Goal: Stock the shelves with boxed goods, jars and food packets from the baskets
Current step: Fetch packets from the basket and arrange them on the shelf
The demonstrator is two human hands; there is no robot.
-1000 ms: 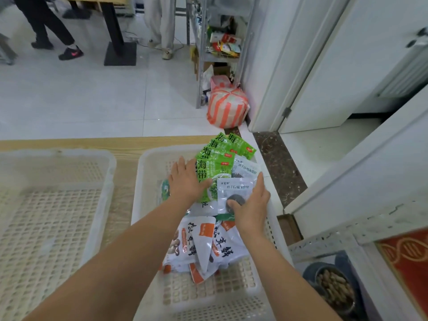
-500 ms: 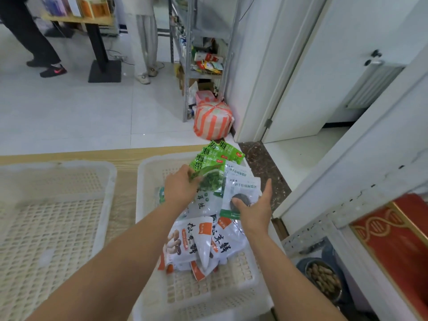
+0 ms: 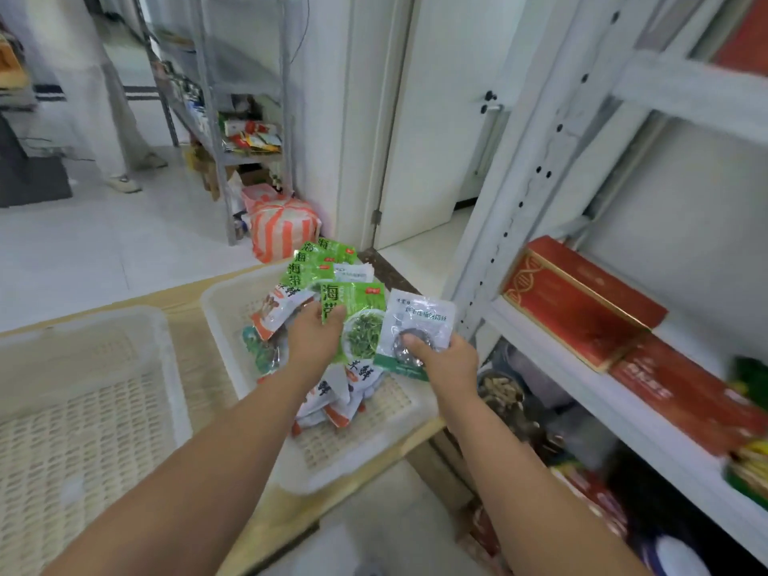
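My left hand [image 3: 314,340] grips a green kelp packet [image 3: 360,313] lifted above the right-hand white basket [image 3: 374,463]. An orange-and-white mushroom packet [image 3: 277,310] sticks out at the left of that hand. My right hand [image 3: 446,361] holds a clear-and-white packet [image 3: 417,326] with a dark round content, thumb on its front. More green packets [image 3: 316,264] and white-orange packets [image 3: 336,399] lie in the basket. The white shelf unit [image 3: 590,367] stands to the right with red boxes [image 3: 582,301] on it.
A second white basket [image 3: 83,409] sits to the left on the wooden table [image 3: 199,355]. A striped orange-white bag [image 3: 282,230] lies on the floor by a grey rack [image 3: 216,118]. A person's legs [image 3: 120,130] stand at the far left. Bowls and packets fill the lower shelf [image 3: 540,430].
Both hands have lifted their packets out of the basket pile and moved right, toward the shelf. My view has swung right, bringing the shelf and red boxes into sight.
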